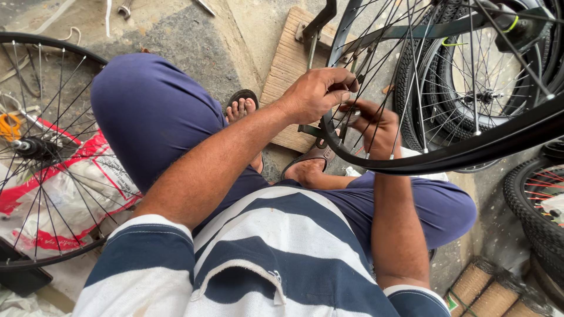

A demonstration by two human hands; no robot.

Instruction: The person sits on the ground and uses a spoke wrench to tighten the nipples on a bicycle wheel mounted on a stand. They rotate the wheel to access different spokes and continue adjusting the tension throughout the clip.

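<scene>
Person: seated low on the concrete floor [194, 35], knees apart, in blue trousers and a blue-and-white striped shirt, sandals on both feet.
Wheel in hand: a black bicycle rim [470, 149] with thin steel spokes, held upright in a dark metal stand [314, 29] that is fixed to a wooden board [288, 64] on the floor, just ahead of the feet.
Left hand [317, 94]: at the near edge of the rim, fingers curled close together and pinched on something small at the spokes; what it is I cannot tell.
Right hand [376, 126]: reached in between the spokes just beside the left, fingers bent around them near the rim.
Left side: another spoked wheel [35, 147] lying over a red-and-white sack [88, 188].
Right side: wheels with tyres [470, 88] stacked behind the rim, and one with red spokes [537, 199] lower down.
</scene>
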